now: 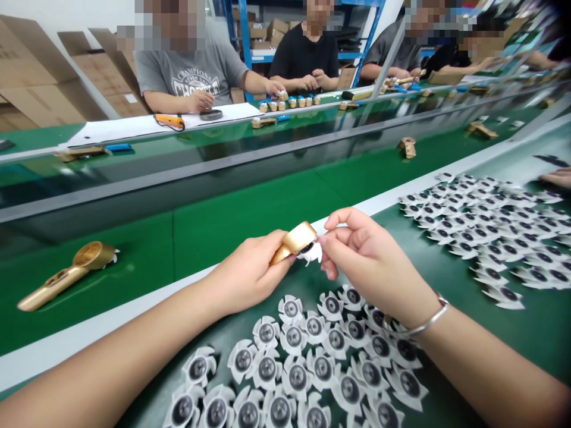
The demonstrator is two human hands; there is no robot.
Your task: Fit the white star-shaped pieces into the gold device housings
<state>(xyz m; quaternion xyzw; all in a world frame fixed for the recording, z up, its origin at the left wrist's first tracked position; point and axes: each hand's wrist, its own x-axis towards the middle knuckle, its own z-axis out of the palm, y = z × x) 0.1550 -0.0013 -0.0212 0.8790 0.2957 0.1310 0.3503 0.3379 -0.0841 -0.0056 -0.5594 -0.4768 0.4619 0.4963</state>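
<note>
My left hand (256, 270) is closed round a gold fan housing (300, 236), held tilted over the near edge of the bench. A white fan blade (313, 254) with a dark hub sits at the underside of the housing's round head. My right hand (357, 249) has its thumb and fingers pinched at the blade's right edge; the exact contact is partly hidden. Below both hands, many white fan blades (297, 375) with dark hubs lie spread on the green bench, and some are partly covered by my right wrist.
A gold fan body (66, 276) lies on the green conveyor (214, 238) to the left. Farther along it is another gold part (407, 147). A second spread of fan blades (484, 223) covers the right of the bench. Several people work across the line, near an orange tool (169, 122).
</note>
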